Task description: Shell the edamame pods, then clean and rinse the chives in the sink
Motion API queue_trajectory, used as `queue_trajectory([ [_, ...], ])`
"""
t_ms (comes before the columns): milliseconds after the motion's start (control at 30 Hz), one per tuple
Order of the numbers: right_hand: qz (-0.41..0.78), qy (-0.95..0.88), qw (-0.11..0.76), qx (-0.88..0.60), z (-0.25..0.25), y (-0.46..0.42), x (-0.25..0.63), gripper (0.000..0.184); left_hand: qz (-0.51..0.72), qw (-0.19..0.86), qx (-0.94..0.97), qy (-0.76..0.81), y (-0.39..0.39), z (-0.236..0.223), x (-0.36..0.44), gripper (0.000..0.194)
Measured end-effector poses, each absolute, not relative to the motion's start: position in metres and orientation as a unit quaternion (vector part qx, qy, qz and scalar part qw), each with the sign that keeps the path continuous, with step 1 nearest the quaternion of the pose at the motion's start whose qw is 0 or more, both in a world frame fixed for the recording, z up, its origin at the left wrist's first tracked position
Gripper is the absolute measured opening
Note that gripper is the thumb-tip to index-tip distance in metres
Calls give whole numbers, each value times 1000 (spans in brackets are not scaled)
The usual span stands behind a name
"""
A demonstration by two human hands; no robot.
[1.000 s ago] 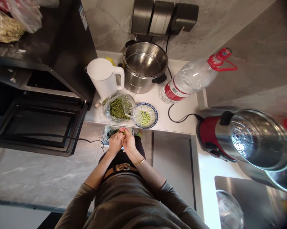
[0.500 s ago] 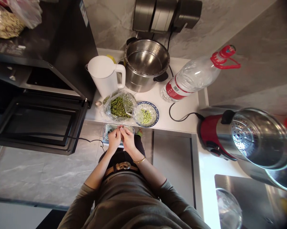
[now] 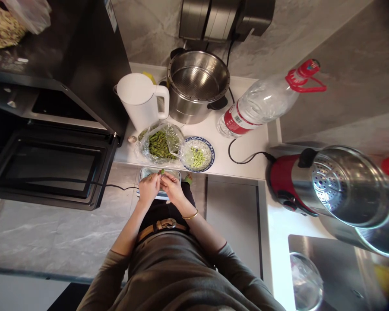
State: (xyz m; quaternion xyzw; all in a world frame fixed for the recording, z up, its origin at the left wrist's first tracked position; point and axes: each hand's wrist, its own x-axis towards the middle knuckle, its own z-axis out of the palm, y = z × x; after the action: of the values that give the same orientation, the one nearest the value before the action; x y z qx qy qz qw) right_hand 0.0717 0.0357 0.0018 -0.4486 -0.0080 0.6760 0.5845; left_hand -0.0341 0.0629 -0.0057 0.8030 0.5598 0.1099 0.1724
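Over a bin [image 3: 142, 173] below the counter edge, my left hand [image 3: 150, 186] and my right hand [image 3: 172, 186] meet at the fingertips, both closed. A small green edamame pod [image 3: 162, 171] pokes out between them, pinched by both; its lower part is hidden by my fingers. Just beyond, on the counter, a clear plastic bag [image 3: 141, 149] lies open, full of edamame pods [image 3: 159, 144]. Beside it, partly under the bag's edge, a blue-rimmed plate [image 3: 210, 151] carries shelled green beans [image 3: 198, 158].
Behind the bag stand a white jug [image 3: 139, 101] and a steel pot [image 3: 189, 110]. A large water bottle [image 3: 262, 106] and a red steamer [image 3: 283, 185] are to the right, above a sink [image 3: 336, 268]. An open oven door [image 3: 52, 168] juts out at left.
My hands have parted slightly at the fingertips, and the green pod now shows between them. My left hand has shifted a little to the left.
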Motion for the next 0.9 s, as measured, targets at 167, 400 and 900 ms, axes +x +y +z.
queue_trajectory([
  [167,668,-64,562,-483,-4,34,80,29,63,152,844,510,70,-5,-46,35],
  [400,687,-80,563,-452,4,37,88,42,66,135,852,501,73,3,-44,35],
  [900,684,-117,552,-462,-7,43,96,35,58,162,831,529,73,1,-48,36],
])
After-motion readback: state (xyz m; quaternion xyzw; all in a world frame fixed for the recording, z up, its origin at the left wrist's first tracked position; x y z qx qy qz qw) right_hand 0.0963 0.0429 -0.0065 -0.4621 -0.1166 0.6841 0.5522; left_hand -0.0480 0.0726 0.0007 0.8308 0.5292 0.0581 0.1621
